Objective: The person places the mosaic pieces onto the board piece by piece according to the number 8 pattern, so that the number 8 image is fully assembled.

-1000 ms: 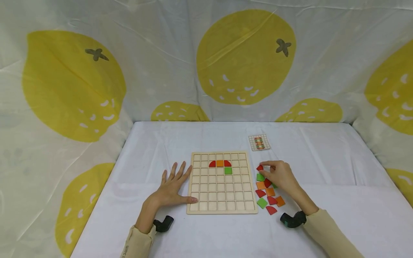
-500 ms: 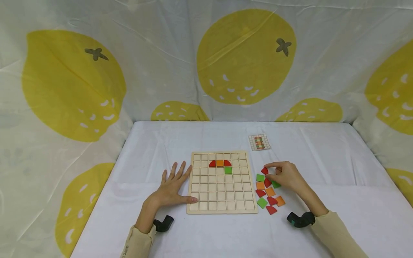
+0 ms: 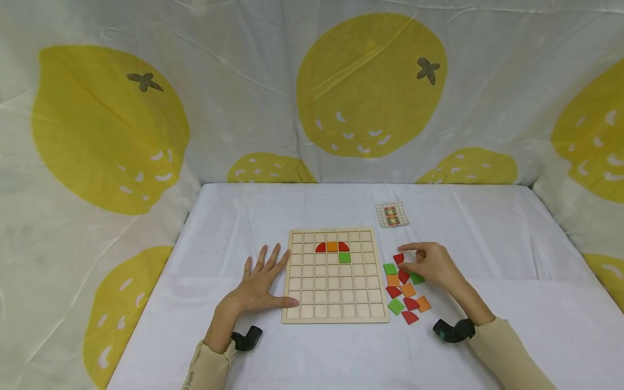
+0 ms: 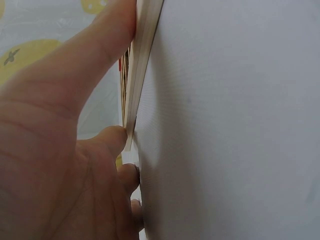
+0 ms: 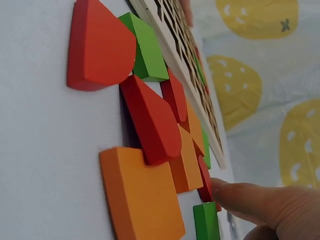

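Note:
My left hand (image 3: 258, 287) lies spread at the left side of the wooden grid board (image 3: 336, 321), its thumb over the lower left corner and its fingertips at the left edge. In the left wrist view, the thumb (image 4: 100, 45) presses along the board's side. Right of the board, my right hand (image 3: 429, 265) hovers over loose tiles, thumb and index finger apart around a red quarter-round tile (image 3: 398, 258). A fingertip touches a red tile (image 5: 204, 180) in the right wrist view. Near it lie a green square tile (image 3: 390, 268) and an orange square tile (image 3: 392, 280).
On the board sit two red quarter-round tiles (image 3: 320, 248), an orange square (image 3: 332, 247) and a green square (image 3: 344, 258). A pattern card (image 3: 391, 215) lies behind the loose pile. A black curved wrist mount (image 3: 453, 331) hangs by the right sleeve.
My right hand has shifted slightly right, bringing the red quarter-round tile along, and its index finger has lifted off it. The nearby green square has slid a little left. The left hand stays put.

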The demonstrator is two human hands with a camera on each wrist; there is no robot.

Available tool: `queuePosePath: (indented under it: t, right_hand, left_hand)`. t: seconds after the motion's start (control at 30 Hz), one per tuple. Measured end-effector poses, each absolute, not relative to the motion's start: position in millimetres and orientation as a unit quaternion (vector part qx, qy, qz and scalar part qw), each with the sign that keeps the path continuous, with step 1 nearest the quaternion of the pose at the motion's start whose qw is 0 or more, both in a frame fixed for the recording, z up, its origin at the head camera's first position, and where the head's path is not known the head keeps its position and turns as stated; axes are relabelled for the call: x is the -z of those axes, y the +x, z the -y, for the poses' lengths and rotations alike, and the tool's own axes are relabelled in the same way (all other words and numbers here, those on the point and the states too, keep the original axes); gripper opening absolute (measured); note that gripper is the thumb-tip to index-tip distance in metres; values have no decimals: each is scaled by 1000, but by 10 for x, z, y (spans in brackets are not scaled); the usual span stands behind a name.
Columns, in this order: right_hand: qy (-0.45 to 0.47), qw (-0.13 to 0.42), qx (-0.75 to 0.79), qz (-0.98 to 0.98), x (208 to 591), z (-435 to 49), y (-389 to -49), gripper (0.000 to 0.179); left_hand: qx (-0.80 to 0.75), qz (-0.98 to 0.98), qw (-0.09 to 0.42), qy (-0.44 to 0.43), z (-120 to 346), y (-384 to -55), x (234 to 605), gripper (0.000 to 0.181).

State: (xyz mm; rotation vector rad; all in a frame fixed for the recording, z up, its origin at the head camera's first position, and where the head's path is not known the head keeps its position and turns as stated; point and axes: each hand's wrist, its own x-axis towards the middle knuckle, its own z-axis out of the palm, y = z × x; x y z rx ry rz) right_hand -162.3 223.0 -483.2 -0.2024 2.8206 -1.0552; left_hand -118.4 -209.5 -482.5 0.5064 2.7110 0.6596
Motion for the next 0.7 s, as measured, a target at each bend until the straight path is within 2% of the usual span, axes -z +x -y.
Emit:
queuePosePath:
  t: [0.13, 0.27, 0.7]
  right_hand:
    - [-73, 73, 357, -928, 4834, -2255, -1632, 33]
    - [-71, 60, 348, -933, 4842, -2271, -1627, 30]
    - [-62, 51, 367, -927, 4871, -2285, -1630, 32]
  left_hand:
    - [-230, -945, 152, 176, 2095, -1184, 4825, 121]
    - [-229, -945, 151, 178, 2095, -1184, 4823, 121]
    - [-229, -945, 152, 177, 2093, -1180, 4824, 121]
